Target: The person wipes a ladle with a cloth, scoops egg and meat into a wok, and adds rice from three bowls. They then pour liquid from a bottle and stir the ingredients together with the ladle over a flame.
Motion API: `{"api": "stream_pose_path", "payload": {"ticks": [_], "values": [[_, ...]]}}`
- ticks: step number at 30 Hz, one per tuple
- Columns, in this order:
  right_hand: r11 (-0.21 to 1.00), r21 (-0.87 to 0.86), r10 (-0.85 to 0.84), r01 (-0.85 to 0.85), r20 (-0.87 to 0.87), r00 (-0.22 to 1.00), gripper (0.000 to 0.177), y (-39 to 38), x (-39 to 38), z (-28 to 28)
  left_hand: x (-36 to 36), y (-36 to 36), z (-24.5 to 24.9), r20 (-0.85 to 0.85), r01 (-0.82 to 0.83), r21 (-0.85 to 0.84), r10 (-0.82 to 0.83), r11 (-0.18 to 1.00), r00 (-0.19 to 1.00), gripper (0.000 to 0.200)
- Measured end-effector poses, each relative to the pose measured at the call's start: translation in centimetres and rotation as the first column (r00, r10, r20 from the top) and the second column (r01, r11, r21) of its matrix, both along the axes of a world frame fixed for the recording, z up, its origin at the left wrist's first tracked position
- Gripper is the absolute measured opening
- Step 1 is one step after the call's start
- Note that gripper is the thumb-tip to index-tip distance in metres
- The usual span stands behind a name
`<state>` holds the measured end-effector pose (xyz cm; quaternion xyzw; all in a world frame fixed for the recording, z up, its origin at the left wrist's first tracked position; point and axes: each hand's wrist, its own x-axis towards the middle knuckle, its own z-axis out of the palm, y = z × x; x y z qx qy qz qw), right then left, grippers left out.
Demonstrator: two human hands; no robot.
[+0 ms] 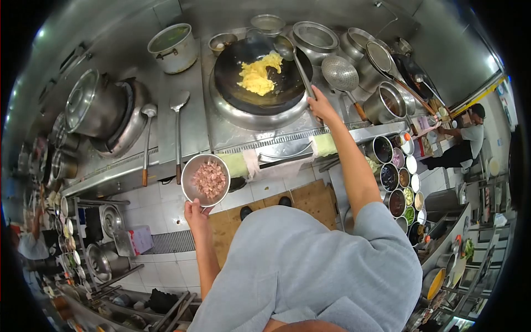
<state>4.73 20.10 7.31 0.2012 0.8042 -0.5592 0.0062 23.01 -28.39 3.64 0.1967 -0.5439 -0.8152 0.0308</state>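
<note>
My left hand (pixel 198 212) grips the lower rim of a round metal bowl (pixel 189 195) that holds chopped pinkish meat (pixel 209 180). The bowl is in front of the stove's front edge. My right hand (pixel 322 106) is closed around the handle of a metal ladle (pixel 284 48), whose head is at the upper right rim of a black wok (pixel 232 77). Yellow cooked egg (pixel 257 76) lies inside the wok, left of the ladle's handle.
Two long-handled tools (pixel 177 116) lie on the counter left of the wok. A perforated skimmer (pixel 340 73) and metal pots (pixel 385 103) stand at its right. Containers of ingredients (pixel 389 175) line the right side. Another person (pixel 471 135) is at the far right.
</note>
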Motion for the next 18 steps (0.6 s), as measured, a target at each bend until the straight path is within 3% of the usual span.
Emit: {"api": "stream_pose_path", "payload": {"ticks": [2,4,5,8,9,12,15,18], "values": [[0.979,0.201,-0.014,0.014,0.001,1.000,0.067,0.0,-2.3,-3.1,0.1,0.1,0.0,-0.002,-0.002,-0.004,0.002,1.000,1.000,0.017],[0.999,-0.048,-0.002,0.005,0.069,0.998,0.064,-2.8,-2.3,-2.2,0.1,0.5,0.7,-0.016,0.004,-0.011,-0.004,1.000,1.000,0.017],[0.965,-0.262,0.023,-0.006,0.060,0.998,0.063,-3.3,-2.2,-1.6,0.3,0.5,1.0,-0.017,0.008,-0.016,-0.008,1.000,1.000,0.017],[0.969,-0.152,0.208,-0.196,0.066,0.976,0.062,-3.2,0.2,1.0,0.0,-0.1,0.1,-0.008,0.019,-0.011,-0.019,1.000,1.000,0.017],[0.975,-0.042,0.219,-0.217,0.065,0.974,0.059,-3.5,1.7,1.8,0.0,-0.2,0.2,-0.007,0.011,-0.014,-0.011,1.000,1.000,0.017],[0.972,-0.018,0.235,-0.234,0.101,0.967,0.059,-1.9,2.6,3.6,0.4,-0.6,0.0,0.009,-0.032,-0.008,0.032,0.999,0.999,0.017],[0.915,0.344,0.230,-0.212,-0.012,0.973,0.062,-2.6,-1.7,2.4,0.2,-0.9,-0.7,0.029,-0.022,0.001,0.022,1.000,0.999,0.017],[0.694,0.710,0.329,-0.119,-0.165,0.930,0.062,-4.2,-4.9,-0.3,-0.2,-0.7,-0.4,0.039,-0.016,0.002,0.015,1.000,0.999,0.017]]}}
